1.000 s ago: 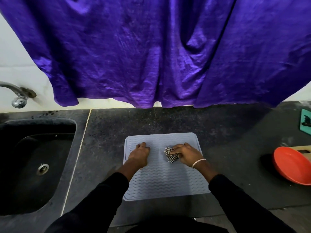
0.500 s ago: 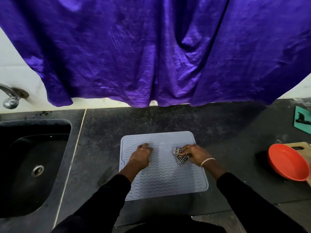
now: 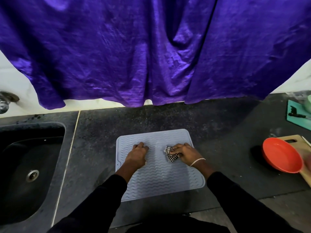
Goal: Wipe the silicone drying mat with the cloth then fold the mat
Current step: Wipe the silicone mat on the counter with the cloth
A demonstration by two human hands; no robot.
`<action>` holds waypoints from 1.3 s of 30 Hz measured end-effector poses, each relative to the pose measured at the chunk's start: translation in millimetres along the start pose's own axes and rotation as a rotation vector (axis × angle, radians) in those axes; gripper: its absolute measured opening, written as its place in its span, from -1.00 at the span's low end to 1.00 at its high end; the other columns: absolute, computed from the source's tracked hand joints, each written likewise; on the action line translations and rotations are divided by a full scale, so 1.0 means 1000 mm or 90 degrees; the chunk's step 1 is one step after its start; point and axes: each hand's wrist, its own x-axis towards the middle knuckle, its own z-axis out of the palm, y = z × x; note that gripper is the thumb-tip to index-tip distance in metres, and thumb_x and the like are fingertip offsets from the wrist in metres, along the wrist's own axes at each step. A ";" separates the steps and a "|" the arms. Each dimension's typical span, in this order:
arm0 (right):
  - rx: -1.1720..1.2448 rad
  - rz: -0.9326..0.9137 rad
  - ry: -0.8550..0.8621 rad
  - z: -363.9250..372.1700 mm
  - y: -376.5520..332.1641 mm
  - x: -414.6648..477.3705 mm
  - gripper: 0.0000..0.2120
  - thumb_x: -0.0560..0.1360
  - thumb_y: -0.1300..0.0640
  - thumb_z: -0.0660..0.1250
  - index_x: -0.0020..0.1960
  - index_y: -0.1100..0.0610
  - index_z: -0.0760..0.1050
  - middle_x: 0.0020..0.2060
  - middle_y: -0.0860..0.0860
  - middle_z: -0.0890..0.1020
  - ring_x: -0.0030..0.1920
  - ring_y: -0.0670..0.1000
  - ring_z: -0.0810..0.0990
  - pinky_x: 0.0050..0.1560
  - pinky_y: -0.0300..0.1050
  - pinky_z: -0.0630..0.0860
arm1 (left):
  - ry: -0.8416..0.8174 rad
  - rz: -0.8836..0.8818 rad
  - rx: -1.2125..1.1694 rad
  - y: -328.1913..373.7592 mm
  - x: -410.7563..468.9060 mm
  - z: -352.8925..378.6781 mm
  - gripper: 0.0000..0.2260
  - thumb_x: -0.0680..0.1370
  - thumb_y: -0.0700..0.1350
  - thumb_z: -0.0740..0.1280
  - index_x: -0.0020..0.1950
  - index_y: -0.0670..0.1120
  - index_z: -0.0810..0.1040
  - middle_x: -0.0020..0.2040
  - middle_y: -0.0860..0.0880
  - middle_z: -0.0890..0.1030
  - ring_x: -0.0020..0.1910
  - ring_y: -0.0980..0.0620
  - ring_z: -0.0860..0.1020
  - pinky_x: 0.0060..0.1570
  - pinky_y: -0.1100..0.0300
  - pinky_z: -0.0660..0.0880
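Fingers (image 3: pixel 180 146) of the right hand (image 3: pixel 186 153) are pinching the bunched checked cloth (image 3: pixel 170 154), sliding it back leftward toward the middle of the grey silicone drying mat (image 3: pixel 159 182). The left hand (image 3: pixel 137 154) is still pressing there with bent fingers, gripping nothing. The mat is lying flat on the dark countertop (image 3: pixel 227 140) between the sink (image 3: pixel 42 165) and the red bowl (image 3: pixel 281 157), with the purple curtain (image 3: pixel 151 56) hanging beyond.

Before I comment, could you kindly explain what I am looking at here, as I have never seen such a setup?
There is no machine: a person wears a camera on the head, looking down at their own hands. The left hand rests on a grey silicone mat; the right hand holds a checked cloth against it. The mat lies flat on a dark counter, with a sink to the left and a red bowl to the right.
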 end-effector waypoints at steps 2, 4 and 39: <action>-0.007 0.013 -0.003 -0.007 0.017 -0.008 -0.51 0.52 0.29 0.26 0.33 -0.14 0.54 0.42 -0.15 0.47 0.34 0.05 0.46 0.41 -0.06 0.35 | -0.001 -0.002 -0.002 0.000 0.000 0.001 -0.33 0.51 -0.12 0.45 0.57 -0.03 0.28 0.61 -0.10 0.11 0.57 -0.21 0.14 0.49 -0.10 0.32; -0.029 0.033 -0.012 -0.017 0.036 -0.015 -0.51 0.52 0.29 0.27 0.35 -0.13 0.53 0.44 -0.14 0.45 0.41 0.02 0.42 0.46 -0.06 0.28 | 0.001 -0.002 -0.002 0.000 -0.001 0.002 -0.33 0.51 -0.11 0.46 0.58 -0.04 0.27 0.61 -0.09 0.11 0.57 -0.21 0.13 0.49 -0.10 0.31; -0.027 0.050 0.044 -0.003 0.024 -0.013 -0.50 0.50 0.31 0.24 0.36 -0.07 0.53 0.43 -0.09 0.47 0.41 0.02 0.44 0.44 -0.20 0.23 | 0.010 0.007 -0.013 -0.006 -0.002 0.005 -0.31 0.50 -0.05 0.48 0.58 0.00 0.27 0.61 -0.06 0.12 0.56 -0.20 0.14 0.46 -0.08 0.33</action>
